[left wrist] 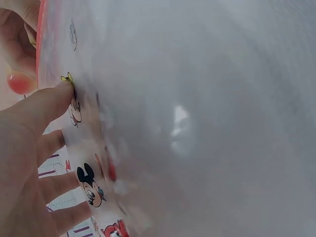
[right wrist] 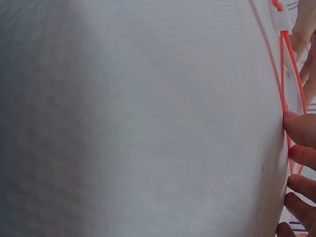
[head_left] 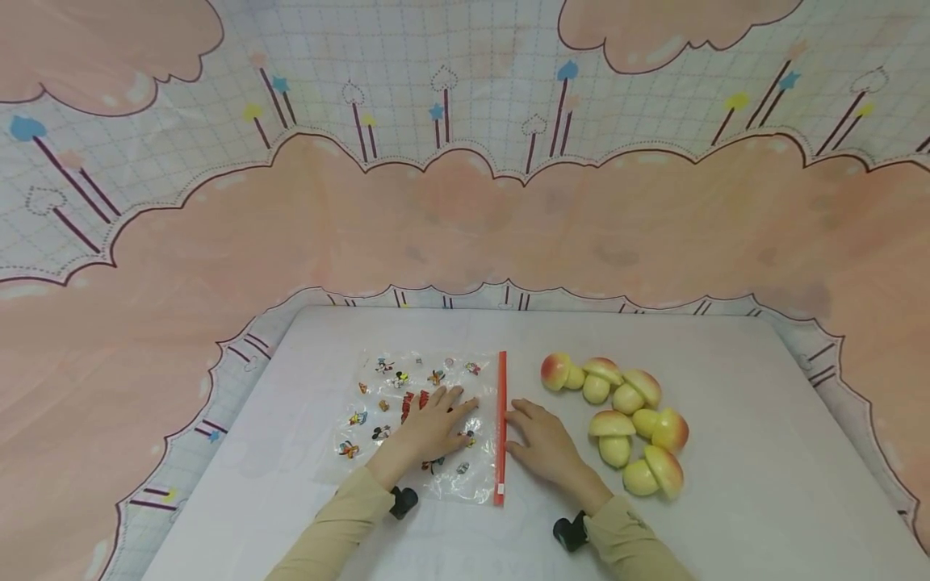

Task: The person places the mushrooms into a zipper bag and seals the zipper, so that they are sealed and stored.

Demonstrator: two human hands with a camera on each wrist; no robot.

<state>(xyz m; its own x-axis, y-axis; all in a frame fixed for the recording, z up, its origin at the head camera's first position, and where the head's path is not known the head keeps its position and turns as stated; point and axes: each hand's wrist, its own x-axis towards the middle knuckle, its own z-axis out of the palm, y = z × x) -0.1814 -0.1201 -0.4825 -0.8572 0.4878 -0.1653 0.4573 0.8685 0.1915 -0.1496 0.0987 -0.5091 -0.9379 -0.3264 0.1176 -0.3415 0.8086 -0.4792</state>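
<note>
A clear zip bag point(head_left: 370, 415) printed with cartoon figures lies flat on the white table. Along its right side runs a red zip strip point(head_left: 501, 379), with a white slider point(right wrist: 282, 20) at the near end. My left hand point(head_left: 432, 428) rests palm down on the bag with fingers spread. Just right of the strip is my right hand point(head_left: 545, 444), fingers loosely bent and fingertips right at the red edge. In the right wrist view two red lines of the strip stand slightly apart near the fingertips. Nothing is gripped by either hand.
To the right of my right hand, several yellow toy mushrooms point(head_left: 613, 440) with reddish caps lie grouped on the white table point(head_left: 756, 403). A patterned cloth point(head_left: 465, 226) with peach clouds hangs behind the table and beside it.
</note>
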